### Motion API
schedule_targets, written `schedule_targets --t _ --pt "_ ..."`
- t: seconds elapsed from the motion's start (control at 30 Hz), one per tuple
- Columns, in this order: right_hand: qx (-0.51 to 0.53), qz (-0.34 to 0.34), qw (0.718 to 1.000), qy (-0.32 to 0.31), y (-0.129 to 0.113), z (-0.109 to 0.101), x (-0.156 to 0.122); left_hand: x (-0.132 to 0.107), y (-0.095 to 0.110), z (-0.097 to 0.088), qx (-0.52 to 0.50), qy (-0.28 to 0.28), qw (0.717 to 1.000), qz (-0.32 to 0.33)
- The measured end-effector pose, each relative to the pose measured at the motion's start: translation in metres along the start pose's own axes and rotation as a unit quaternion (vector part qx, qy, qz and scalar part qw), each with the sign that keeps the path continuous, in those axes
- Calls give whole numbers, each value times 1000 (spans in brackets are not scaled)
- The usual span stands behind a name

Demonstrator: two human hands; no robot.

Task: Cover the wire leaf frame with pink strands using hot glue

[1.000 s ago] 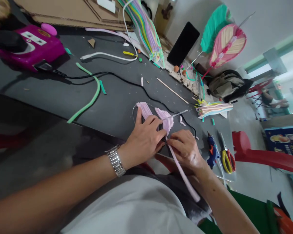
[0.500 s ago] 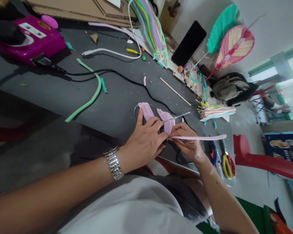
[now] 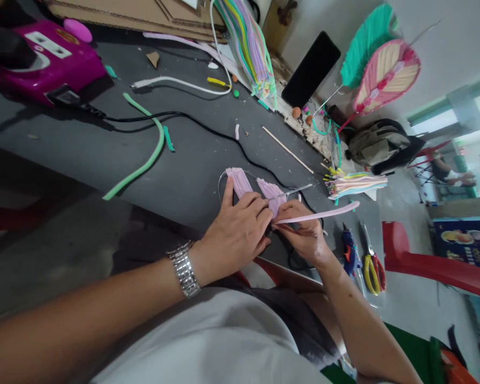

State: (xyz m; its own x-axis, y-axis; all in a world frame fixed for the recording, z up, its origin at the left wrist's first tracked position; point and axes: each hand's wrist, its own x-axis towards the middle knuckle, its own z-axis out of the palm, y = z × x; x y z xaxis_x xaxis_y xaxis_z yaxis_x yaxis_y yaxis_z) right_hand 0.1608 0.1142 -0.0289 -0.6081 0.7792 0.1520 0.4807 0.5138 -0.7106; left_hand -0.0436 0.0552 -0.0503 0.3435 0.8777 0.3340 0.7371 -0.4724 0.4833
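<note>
Landmark: pink wrapped frame [image 3: 274, 194], 2 lobes on a thin wire [image 3: 302, 187], lying flat on the dark table [image 3: 84, 154] near its front edge.

Left hand [image 3: 236, 229]: on the frame. Grip spread and laid flat, index finger stretched along the frame's left lobe, other fingers pressing the right lobe down. Metal watch [image 3: 183, 269] on the wrist.

Right hand [image 3: 302, 234]: touching the frame's near right corner. Grip pinching 1 end of a pink strip [image 3: 324, 214] between thumb and fingertips. That end meets the frame right at the left fingertips. The rest of the strip runs off to the frame's right, lifted clear of the table, free end tilted slightly up.

Around the frame:
- Black cable [image 3: 208, 128] passes just beyond it and loops round to its right.
- Right of it, near: bundle of pastel strips [image 3: 356, 184]. Nearer the front edge on that side, a blue glue gun [image 3: 350, 256] and yellow-handled scissors [image 3: 370, 264], side by side.
- Beyond it: 1 wooden stick [image 3: 288, 150], apart from the cable.
- Left of it, well apart: long green strip [image 3: 144, 165], curved.
- Far left of it: magenta machine [image 3: 44, 58], the cable leading to it.
- Far beyond it: bag of coloured strips [image 3: 248, 48], black phone [image 3: 311, 69] propped up, 2 finished fans [image 3: 386, 74], 1 green and 1 pink.
</note>
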Motion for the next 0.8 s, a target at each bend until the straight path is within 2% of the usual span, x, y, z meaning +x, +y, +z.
schedule_targets --t 0.23,0.63,0.73,0.8 --pt "14 -1 1000 11 2 3 4 -1 1 0 -9 2 1000 -1" --pt "-33 57 998 11 0 6 1 -2 0 -1 -9 -1 1000 9" --pt "-35 45 998 39 -2 6 -8 -2 0 -2 -6 1 1000 10" --pt "-65 9 997 49 -3 6 -16 -2 0 -2 -6 7 1000 13"
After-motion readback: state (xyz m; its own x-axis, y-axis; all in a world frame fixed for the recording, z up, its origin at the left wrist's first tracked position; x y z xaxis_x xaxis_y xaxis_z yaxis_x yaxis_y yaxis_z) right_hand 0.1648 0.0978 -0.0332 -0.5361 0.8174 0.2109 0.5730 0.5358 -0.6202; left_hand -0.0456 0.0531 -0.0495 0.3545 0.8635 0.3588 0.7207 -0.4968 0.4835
